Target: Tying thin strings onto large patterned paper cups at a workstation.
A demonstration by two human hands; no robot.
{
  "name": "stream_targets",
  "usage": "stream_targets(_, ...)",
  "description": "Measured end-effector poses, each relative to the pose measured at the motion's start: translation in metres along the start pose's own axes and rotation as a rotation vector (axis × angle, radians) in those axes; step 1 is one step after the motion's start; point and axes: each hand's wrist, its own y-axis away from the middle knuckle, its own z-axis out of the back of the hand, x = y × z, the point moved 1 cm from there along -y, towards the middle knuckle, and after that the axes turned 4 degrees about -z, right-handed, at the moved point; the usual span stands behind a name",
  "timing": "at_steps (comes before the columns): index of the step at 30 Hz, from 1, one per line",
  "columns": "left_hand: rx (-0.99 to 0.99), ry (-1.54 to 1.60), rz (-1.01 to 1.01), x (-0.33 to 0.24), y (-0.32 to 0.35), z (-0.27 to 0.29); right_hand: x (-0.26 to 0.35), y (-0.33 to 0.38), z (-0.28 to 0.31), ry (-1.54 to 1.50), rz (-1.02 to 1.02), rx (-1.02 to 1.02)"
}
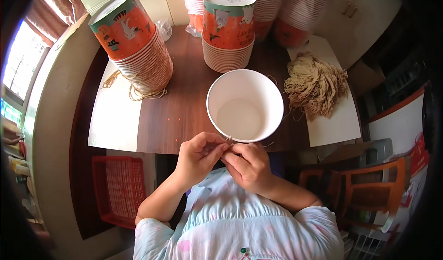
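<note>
A white paper bucket point(251, 101) stands at the table's front edge, its open mouth tilted toward me and its inside bare. At its near rim a short bit of beige cord point(229, 139) shows between my fingertips. My left hand point(196, 158) pinches it with thumb and forefinger. Close against it, my right hand point(249, 167) is closed too, its fingertips meeting the left ones at the cord. Most of the cord is hidden by my fingers. A loose cord end pokes out just right of my right hand.
A heap of beige cords point(316, 84) lies on the right. To the left stands a stack of upturned orange-and-green buckets point(127, 29) with cords around it; another stack point(228, 29) is behind the white bucket. More wrapped stacks stand farther back. A red basket point(119, 191) sits below left, a wooden chair point(374, 191) right.
</note>
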Motion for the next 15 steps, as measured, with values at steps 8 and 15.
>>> stream_targets(8, -0.022, 0.151, 0.073, 0.001, -0.004, 0.004, 0.008, 0.006, 0.001, -0.013, 0.032, -0.050)
stream_targets(15, -0.011, 0.335, 0.102, 0.002, -0.004, 0.001, -0.009, -0.005, 0.010, 0.136, 0.075, -0.098)
